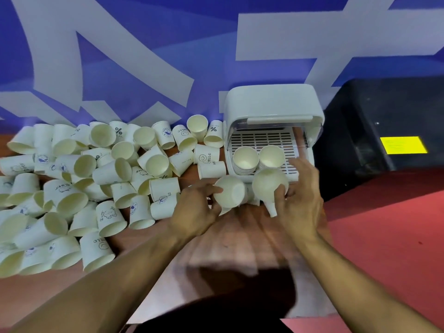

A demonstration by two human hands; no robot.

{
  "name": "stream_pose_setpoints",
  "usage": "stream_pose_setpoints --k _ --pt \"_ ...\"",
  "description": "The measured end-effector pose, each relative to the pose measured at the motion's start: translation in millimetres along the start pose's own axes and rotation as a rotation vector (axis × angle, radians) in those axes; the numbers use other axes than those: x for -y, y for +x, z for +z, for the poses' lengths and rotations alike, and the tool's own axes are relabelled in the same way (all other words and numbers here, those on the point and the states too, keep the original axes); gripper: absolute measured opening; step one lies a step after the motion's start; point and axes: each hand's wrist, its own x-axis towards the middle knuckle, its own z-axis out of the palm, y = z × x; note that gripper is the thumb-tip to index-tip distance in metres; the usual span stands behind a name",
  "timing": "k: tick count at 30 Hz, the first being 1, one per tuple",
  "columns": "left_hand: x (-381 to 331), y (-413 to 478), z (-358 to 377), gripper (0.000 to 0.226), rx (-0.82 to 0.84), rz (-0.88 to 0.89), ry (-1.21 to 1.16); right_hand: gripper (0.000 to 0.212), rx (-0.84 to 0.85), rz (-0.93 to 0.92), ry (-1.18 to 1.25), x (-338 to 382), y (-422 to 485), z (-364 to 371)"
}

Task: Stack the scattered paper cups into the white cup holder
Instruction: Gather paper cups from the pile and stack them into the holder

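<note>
I judge task early; two stacks sit in cup holder at counter far right corner; left hand fingers grip one cup, right hand fingers grip second cup; heap of cups along counter's left side awaits stacking.

loose cups piled over the left of the table; cup holder just right of them; stacked cups inside it; a boxy case further right
</note>
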Motion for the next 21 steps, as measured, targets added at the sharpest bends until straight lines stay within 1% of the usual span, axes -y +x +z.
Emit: stream_pose_setpoints --k 2,4,5,8,9,11,13,16,19,21 --pt "-2.7 10.0 -2.8 0.024 -0.033 0.021 0.029 0.039 -0.085 -0.052 0.000 -0.5 15.9 -4.4" --pt "-8.0 20.9 -5.6 0.016 -0.085 0.068 0.049 0.024 -0.110 -0.100 0.024 -5.4 29.8 -5.4" --pt "-12.1 26.1 -6.9 0.013 -0.109 0.092 0.070 0.022 -0.106 -0.092 0.029 -7.0 35.3 -5.7" --pt "-25.5 41.5 -10.4 0.010 -0.171 0.147 0.142 0.036 -0.086 0.038 -0.019 -7.4 50.9 -8.8" --pt "-29.3 46.9 -10.5 0.008 -0.184 0.169 0.142 0.038 -0.083 0.058 -0.039 -8.1 55.6 -9.9" --pt "-35.2 56.4 -9.9 0.005 -0.207 0.246 0.151 0.029 -0.072 0.028 -0.082 -10.1 63.4 -11.3" --pt "-39.5 64.6 -7.1 0.006 -0.244 0.335 0.218 0.020 -0.064 0.012 -0.096 -13.2 69.7 -10.5" --pt "-42.8 75.1 0.2 0.009 -0.292 0.437 0.358 0.015 -0.045 0.034 -0.098 -22.6 77.5 -5.2" --pt "-43.4 82.4 7.5 0.013 -0.294 0.511 0.445 0.013 -0.009 0.061 -0.131 -31.5 84.3 2.7" --pt "-42.2 87.3 11.2 0.014 -0.276 0.530 0.496 0.012 0.021 0.065 -0.163 -34.1 86.8 7.9"
